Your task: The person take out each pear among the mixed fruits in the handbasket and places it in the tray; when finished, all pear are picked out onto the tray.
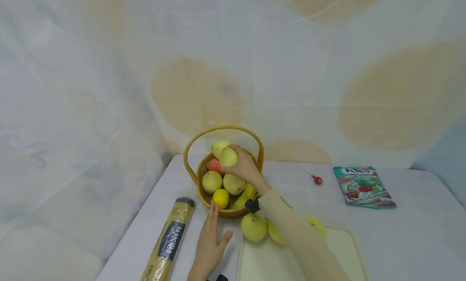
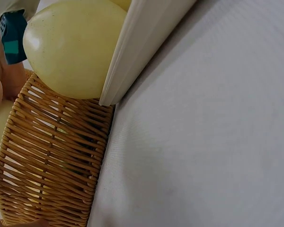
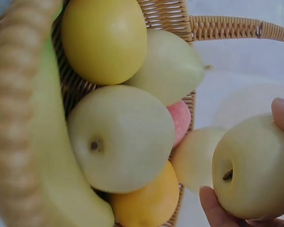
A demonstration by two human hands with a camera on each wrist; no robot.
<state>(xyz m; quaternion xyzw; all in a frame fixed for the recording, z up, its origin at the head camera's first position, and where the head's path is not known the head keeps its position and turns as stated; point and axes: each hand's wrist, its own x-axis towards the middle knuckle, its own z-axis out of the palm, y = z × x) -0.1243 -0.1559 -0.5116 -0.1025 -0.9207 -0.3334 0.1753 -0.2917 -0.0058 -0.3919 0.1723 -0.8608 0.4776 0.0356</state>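
Note:
My right hand [image 1: 246,168] grips a pale yellow-green pear [image 1: 228,157] over the back of the wicker basket [image 2: 47,156]. In the right wrist view, fingertips and thumb lie round that pear, whose stem end [image 3: 227,175] faces the camera. Beneath and around it in the basket are more pears [image 1: 212,182], a red fruit [image 1: 214,165], a round yellow fruit [image 1: 221,198], an orange fruit [image 3: 149,201] and a banana [image 1: 244,196]. My left hand [image 1: 209,244] has its fingers extended to the basket's front rim, beside the yellow fruit, thumb spread.
A cream tray [image 1: 342,248] lies at the front, with several yellow-green fruits [image 1: 253,227] by its far edge, partly behind my right sleeve. Left of the basket is a spaghetti pack [image 1: 169,240]. Rightward lie a red lollipop [image 1: 318,179] and a candy bag [image 1: 364,188]. The basket's handle [image 1: 225,127] arches high.

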